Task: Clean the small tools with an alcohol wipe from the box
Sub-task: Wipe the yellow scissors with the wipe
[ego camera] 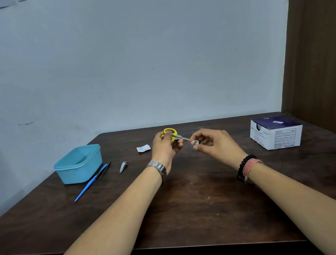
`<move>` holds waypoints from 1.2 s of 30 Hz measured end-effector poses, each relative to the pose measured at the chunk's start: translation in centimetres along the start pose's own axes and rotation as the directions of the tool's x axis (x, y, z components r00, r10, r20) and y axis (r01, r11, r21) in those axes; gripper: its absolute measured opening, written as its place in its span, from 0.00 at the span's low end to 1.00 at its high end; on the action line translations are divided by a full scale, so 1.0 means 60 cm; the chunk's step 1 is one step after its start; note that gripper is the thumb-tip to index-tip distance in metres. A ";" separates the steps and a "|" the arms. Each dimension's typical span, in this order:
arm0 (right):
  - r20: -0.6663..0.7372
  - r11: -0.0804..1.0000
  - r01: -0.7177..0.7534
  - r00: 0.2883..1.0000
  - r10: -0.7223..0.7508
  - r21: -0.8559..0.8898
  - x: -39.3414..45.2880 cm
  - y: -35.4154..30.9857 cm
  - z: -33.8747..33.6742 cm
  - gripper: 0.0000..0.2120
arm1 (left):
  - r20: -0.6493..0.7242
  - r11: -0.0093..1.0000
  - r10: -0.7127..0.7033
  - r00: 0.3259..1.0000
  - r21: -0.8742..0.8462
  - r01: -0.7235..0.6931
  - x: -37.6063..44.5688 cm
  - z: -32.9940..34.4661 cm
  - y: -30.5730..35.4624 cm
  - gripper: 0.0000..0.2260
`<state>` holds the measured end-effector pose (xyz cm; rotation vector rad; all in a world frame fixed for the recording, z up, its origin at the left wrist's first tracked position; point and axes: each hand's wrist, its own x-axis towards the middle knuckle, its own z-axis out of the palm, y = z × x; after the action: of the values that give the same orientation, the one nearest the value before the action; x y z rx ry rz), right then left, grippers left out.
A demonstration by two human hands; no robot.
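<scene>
My left hand (164, 147) grips small scissors with yellow handles (172, 135) above the middle of the dark wooden table (195, 209); the blades point right. My right hand (214, 143) pinches a small white alcohol wipe (194, 143) at the blade tips. The white and dark blue wipe box (275, 133) stands at the right. On the left lie a metal nail clipper (123, 167), a blue-handled tool (91, 182) and a thin dark tool (106, 169) beside it.
A teal plastic tub (79, 163) sits at the table's left. A torn white wipe wrapper (143, 148) lies just left of my left hand. A grey wall stands behind the table and a brown wooden panel (324, 53) rises at the right.
</scene>
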<state>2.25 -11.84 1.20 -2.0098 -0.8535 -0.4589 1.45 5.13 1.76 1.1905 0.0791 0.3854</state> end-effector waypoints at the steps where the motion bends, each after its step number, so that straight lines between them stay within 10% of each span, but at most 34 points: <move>1: 0.004 1.000 0.001 1.000 -0.001 -0.008 -0.001 -0.001 0.000 0.08 | -0.004 1.000 -0.002 1.000 -0.007 0.002 0.000 0.000 0.000 0.05; 19: -0.121 0.989 -0.034 0.991 0.052 0.141 0.005 0.000 -0.007 0.04 | -0.109 0.989 0.037 0.993 -0.140 -0.052 0.005 -0.009 0.018 0.07; 28: -0.083 0.990 -0.069 0.993 0.079 0.123 0.004 0.003 0.000 0.02 | 0.195 0.901 0.161 0.968 0.372 -0.225 -0.006 0.003 -0.016 0.07; 36: -0.038 0.996 -0.068 0.997 0.070 0.065 0.002 0.003 0.002 0.01 | 0.126 0.952 0.137 0.983 0.256 -0.165 0.003 -0.008 -0.010 0.06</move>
<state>2.47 -11.77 1.11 -1.9586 -0.7624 -0.4263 1.63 5.39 1.05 1.4865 -0.0558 0.4549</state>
